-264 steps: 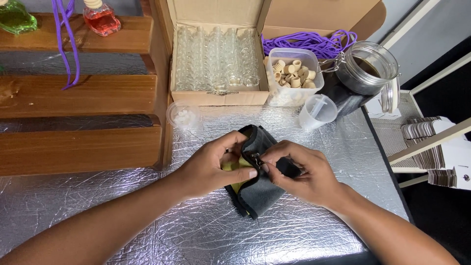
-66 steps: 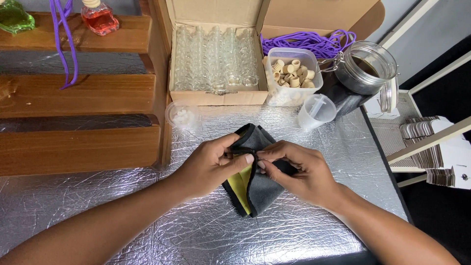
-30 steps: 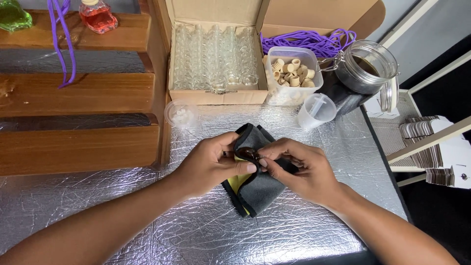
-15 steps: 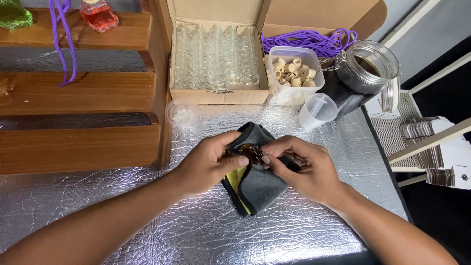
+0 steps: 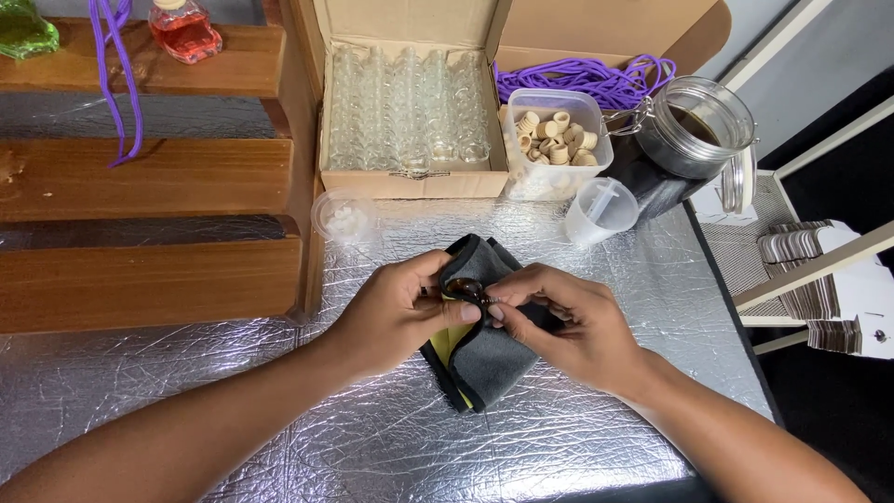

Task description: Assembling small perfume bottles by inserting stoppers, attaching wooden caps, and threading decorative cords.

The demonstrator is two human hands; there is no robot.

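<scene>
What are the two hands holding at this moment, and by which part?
Both hands pinch a small brown glass bottle over the grey cloth: the left hand grips its body, the right hand its end. The exact finger placement is unclear.

Most of the small brown bottle (image 5: 463, 288) sits hidden between the left hand (image 5: 396, 312) and right hand (image 5: 559, 321), while the green bottle (image 5: 23, 26) is cut off at the top left corner.

Both hands met over a folded grey cloth (image 5: 498, 359) on the foil-covered table (image 5: 577, 438). The left hand (image 5: 396, 312) and right hand (image 5: 568, 326) pinched a small dark bottle (image 5: 463, 290) between their fingertips.
</scene>
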